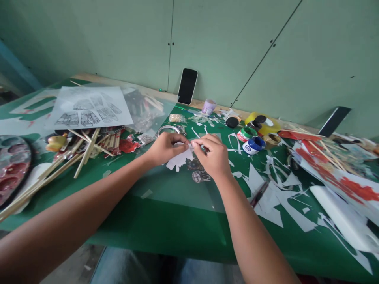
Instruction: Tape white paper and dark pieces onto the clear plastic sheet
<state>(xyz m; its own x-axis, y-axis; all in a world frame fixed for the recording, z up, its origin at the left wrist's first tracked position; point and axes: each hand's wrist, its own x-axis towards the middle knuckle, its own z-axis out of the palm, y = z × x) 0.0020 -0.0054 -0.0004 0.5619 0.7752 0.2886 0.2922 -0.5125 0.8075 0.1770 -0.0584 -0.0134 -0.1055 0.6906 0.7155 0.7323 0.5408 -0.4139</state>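
Pale green wall panels point(225, 43) stand behind your worktop point(177, 221), which is covered by a green mat and strewn with white paper scraps point(266, 197) toward the right. On the far left lies a large printed sheet point(89, 106) with grey drawings, and in front of it a loose heap of wooden sticks point(85, 152) fans out toward the left edge, beside a round paint palette point(12, 167). On the right you have red-and-white painted paper point(340, 177). A phone point(187, 86) leans upright against the wall, and small paint jars sit right of centre: one with a green band point(246, 134) and one with a blue lid point(254, 145), just beside each other, with a yellow container point(266, 124) behind them.

Your two forearms reach in from the bottom of the view and meet near the middle of the worktop. Your left hand point(164, 148) and your right hand point(211, 156) are both pinched on a small white paper cutout point(181, 158), fingertips nearly touching. The cutout hangs between them, just above the mat. A pen point(259, 193) lies among the scraps, near your right wrist.
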